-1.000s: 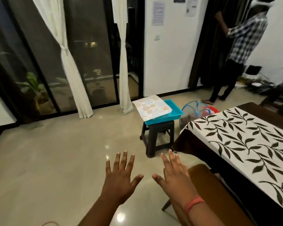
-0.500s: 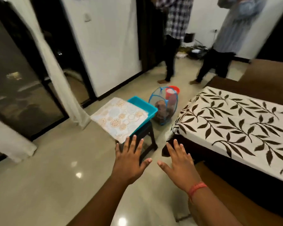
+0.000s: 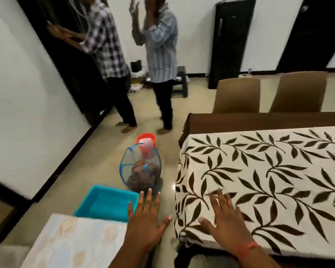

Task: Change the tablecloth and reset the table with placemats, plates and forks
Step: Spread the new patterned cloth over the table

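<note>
Two hands are spread flat with nothing in them, the left hand (image 3: 146, 223) over the floor near a blue tray (image 3: 106, 203), the right hand (image 3: 225, 219) over the near-left corner of the leafy tablecloth (image 3: 269, 180).

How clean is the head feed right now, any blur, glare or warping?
Head view: motion blur smears the two bystanders and the blue mesh hamper; the leaf-print tablecloth and both hands, left and right, read fairly clearly; wide-angle bending tilts the walls; soft glare on the floor beside the table.
</note>
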The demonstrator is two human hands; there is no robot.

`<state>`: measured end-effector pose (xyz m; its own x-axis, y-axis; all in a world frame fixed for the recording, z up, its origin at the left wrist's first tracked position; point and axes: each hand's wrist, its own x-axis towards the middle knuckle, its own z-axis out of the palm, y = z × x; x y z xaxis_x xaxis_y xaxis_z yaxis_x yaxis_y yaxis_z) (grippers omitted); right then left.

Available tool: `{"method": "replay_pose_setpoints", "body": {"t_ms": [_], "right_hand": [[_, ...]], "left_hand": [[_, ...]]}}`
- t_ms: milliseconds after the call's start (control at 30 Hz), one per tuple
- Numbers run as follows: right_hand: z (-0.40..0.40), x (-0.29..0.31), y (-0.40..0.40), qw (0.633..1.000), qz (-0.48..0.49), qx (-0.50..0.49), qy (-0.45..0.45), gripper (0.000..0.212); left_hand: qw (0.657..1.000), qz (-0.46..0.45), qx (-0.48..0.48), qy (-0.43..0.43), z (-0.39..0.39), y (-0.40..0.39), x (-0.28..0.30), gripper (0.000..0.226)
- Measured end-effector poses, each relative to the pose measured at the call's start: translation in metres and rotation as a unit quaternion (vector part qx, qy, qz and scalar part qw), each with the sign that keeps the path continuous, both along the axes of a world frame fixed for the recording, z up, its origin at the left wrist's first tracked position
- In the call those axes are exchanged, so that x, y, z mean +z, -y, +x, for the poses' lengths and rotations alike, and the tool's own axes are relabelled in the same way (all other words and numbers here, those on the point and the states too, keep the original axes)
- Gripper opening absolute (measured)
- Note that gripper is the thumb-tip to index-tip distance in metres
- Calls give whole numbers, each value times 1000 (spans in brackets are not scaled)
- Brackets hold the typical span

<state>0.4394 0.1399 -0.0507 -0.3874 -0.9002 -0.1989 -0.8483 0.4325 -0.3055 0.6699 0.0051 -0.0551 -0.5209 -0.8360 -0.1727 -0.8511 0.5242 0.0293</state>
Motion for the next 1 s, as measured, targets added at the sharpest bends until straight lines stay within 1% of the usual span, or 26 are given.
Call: {"method": "replay_pose_setpoints", "body": {"t_ms": [67,167,233,300,367,433,500,533,600,633,667,733,767,833,867,933,1000], "right_hand": [[-14,2,17,1000,10,-30,-1,108],[-45,-1,46,993,7,-116,-5,107],[-65,0,59,988,28,-154,12,107],[-90,-7,69,976,7,-218,17,111],[-103,-14,82,967,22,-254,16,111],[-112,-16,89,956,42,-291,20,105],[-113,-22,97,945,91,-314,9,97],[-110,-25,97,937,119,-327,30,93],[-106,-55,109,913,100,-389,69,87],[-100,-70,115,909,100,-397,72,83],[-97,-84,122,908,93,-403,68,77],[-100,-94,130,909,79,-408,22,58],[-107,-96,133,907,75,-414,2,60],[-119,-94,150,902,70,-424,35,83],[-122,-88,159,900,74,-427,42,89],[-134,-84,177,898,83,-428,57,92],[-151,-83,196,898,88,-429,47,91]], "left_hand": [[999,7,-50,5,-35,35,-9,79],[990,12,-140,14,-111,93,-26,77],[983,36,-181,20,-159,121,-34,80],[966,45,-254,22,-218,145,-36,87],[946,47,-319,23,-263,164,-37,95],[932,57,-358,25,-296,175,-36,98],[918,77,-389,21,-319,188,-47,102],[915,86,-392,27,-320,192,-54,105],[918,96,-384,33,-335,215,-71,113],[922,90,-374,35,-337,224,-79,115],[925,88,-368,38,-347,232,-84,117],[925,91,-365,50,-368,243,-88,120],[924,90,-368,56,-378,246,-89,121],[916,75,-390,58,-392,255,-82,118],[910,70,-402,71,-397,261,-80,115],[904,57,-417,77,-413,275,-77,110],[898,56,-429,78,-430,289,-75,107]]}}
